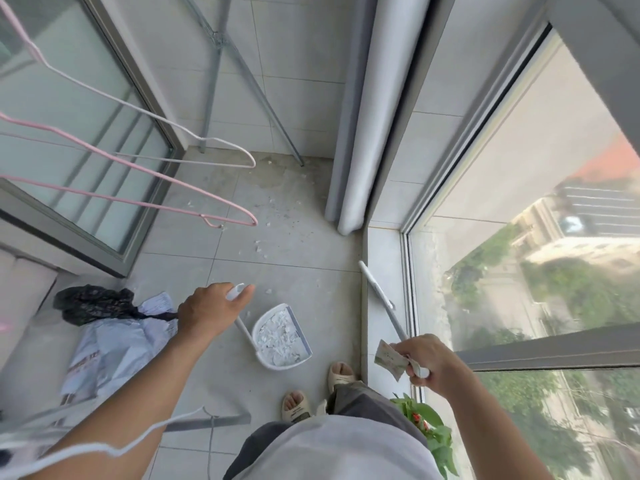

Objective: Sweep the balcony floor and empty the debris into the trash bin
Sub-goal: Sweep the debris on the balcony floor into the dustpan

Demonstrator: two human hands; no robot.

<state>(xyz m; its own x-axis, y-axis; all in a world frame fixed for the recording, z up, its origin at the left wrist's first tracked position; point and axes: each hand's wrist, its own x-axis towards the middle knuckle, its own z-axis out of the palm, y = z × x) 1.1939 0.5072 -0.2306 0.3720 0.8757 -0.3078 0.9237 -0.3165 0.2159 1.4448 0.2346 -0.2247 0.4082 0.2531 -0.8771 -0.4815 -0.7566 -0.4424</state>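
left hand (207, 311) gripping dustpan handle (239, 292) | dustpan (282, 336) full of white scraps | right hand (427, 363) clenching broom handle (381, 299) plus printed wrapper (389, 358), text too blurry, maybe a snack pack

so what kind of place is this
Most likely an enclosed high-rise apartment balcony used for laundry: a big window looks down on buildings and trees, pink hangers hang overhead, and a sliding glass door is on the left.

High-rise home balcony: tiled floor (294, 244), clothes hangers (138, 202), window (519, 237) over rooftops.
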